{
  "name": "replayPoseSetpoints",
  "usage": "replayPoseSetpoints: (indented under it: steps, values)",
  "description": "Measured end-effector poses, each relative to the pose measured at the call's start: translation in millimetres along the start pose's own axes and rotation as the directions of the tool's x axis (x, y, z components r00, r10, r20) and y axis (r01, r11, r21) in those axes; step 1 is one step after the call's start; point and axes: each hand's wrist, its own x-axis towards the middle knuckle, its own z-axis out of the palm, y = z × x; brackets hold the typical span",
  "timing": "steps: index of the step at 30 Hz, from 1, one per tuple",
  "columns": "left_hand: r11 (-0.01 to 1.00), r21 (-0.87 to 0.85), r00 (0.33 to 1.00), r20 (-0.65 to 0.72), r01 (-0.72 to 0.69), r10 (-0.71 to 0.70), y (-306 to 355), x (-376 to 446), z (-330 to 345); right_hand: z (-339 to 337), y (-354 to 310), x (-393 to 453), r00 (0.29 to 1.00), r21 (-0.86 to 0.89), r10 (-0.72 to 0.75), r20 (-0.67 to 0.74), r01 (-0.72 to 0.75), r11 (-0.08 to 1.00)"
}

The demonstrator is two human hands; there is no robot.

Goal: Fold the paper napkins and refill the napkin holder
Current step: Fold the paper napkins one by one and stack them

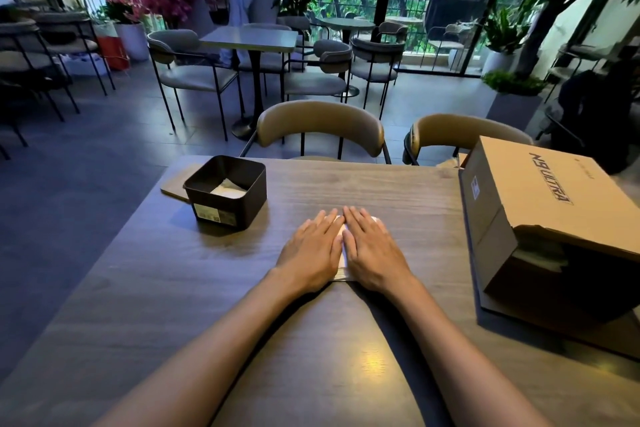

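Note:
A white paper napkin [343, 262] lies flat in the middle of the wooden table [398, 191], almost wholly covered by my hands. My left hand [313, 250] and my right hand [372, 248] press on it side by side, palms down, fingers straight and together. Only a white strip shows between them, plus a corner by the right fingertips. The napkin holder [227, 192], a black square box, stands to the far left with white napkins [228, 188] lying low inside it.
A wooden lid [175, 182] lies behind the holder at the table's left edge. A cardboard box [554, 215] lies on its side at the right, its open end showing white paper. Two tan chairs [320, 123] stand at the far edge.

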Motion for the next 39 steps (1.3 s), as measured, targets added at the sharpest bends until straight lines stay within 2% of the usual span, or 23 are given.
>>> replayPoseSetpoints:
  steps: [14, 16, 18, 20, 22, 25, 27, 29, 33, 34, 36, 39]
  values:
    - [0.995, 0.093, 0.994, -0.099, -0.029, 0.038, 0.0, -31.4, 2.1, 13.5, -11.8, -24.5, 0.997, 0.056, 0.014, -0.077, -0.009, 0.998]
    - [0.994, 0.112, 0.99, -0.134, -0.017, 0.032, 0.9, -35.0, 3.4, 12.3, -16.8, -29.6, 0.979, 0.141, 0.118, -0.168, -0.095, 0.985]
    - [0.992, 0.129, 0.988, -0.15, -0.005, 0.024, 1.9, -36.8, 3.6, 10.8, -19.8, -32.9, 0.929, 0.191, 0.286, -0.236, -0.244, 0.951]
    - [0.991, 0.131, 0.988, -0.151, -0.009, 0.029, 2.9, -37.0, 2.8, 10.4, -22.3, -34.5, 0.89, 0.131, 0.391, -0.233, -0.37, 0.92]
    - [0.991, 0.131, 0.989, -0.147, -0.005, 0.024, 3.9, -38.8, 3.5, 11.8, -25.7, -35.9, 0.881, 0.091, 0.431, -0.196, -0.421, 0.903]
    - [0.985, 0.105, 0.976, -0.184, 0.135, -0.114, 5.5, -42.9, 7.2, 13.2, -28.2, -38.1, 0.876, 0.089, 0.449, -0.176, -0.44, 0.893]
    - [0.95, 0.043, 0.932, -0.21, 0.311, -0.295, 6.3, -46.7, 7.1, 13.1, -28.5, -38.5, 0.871, 0.075, 0.461, -0.173, -0.455, 0.887]
    - [0.909, 0.013, 0.892, -0.196, 0.417, -0.406, 8.8, -50.5, 5.2, 13.2, -29.5, -38.1, 0.862, 0.055, 0.476, -0.172, -0.475, 0.879]
    - [0.887, 0.054, 0.859, -0.281, 0.459, -0.428, 21.5, -59.2, -0.8, 13.3, -31.6, -36.9, 0.857, 0.048, 0.485, -0.177, -0.484, 0.873]
    - [0.885, 0.036, 0.856, -0.275, 0.465, -0.439, 24.3, -60.6, -2.7, 13.0, -31.9, -36.9, 0.857, 0.047, 0.484, -0.176, -0.484, 0.874]
    - [0.865, -0.11, 0.844, -0.188, 0.49, -0.502, 27.7, -60.6, -7.3, 12.1, -32.2, -36.6, 0.858, 0.05, 0.485, -0.172, -0.484, 0.874]
    - [0.724, -0.481, 0.824, -0.005, 0.495, -0.567, 29.9, -55.7, -19.6, 10.7, -32.6, -36.1, 0.859, 0.059, 0.485, -0.161, -0.483, 0.874]
